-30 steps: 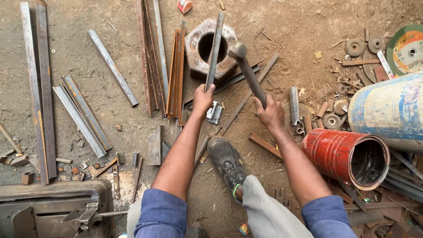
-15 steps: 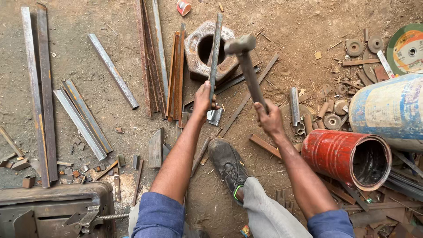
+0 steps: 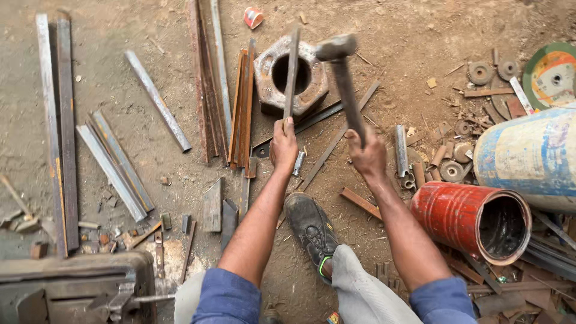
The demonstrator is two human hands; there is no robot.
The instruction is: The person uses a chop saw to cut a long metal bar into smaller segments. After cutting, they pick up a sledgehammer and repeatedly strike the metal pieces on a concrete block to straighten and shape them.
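Note:
My left hand (image 3: 284, 144) grips the near end of a flat metal strip (image 3: 291, 72), which lies across a large hexagonal nut-shaped block (image 3: 291, 75) with a round hole, resting on the dirt floor. My right hand (image 3: 366, 155) is closed around the handle of a hammer (image 3: 342, 78). The hammer's head sits just right of the strip, over the block's right edge. My foot in a dark shoe (image 3: 311, 228) is planted between my forearms.
Long steel bars (image 3: 63, 132) and rusty strips (image 3: 240, 108) lie on the ground to the left. A red drum (image 3: 468, 219) on its side, a blue-white barrel (image 3: 528, 159), a grinding disc (image 3: 551, 75) and scrap pieces crowd the right. A dark metal machine (image 3: 66, 288) sits bottom left.
The hammer head has swung rightward and slightly down, from over the strip's top to just right of it. My left hand keeps the strip on the block.

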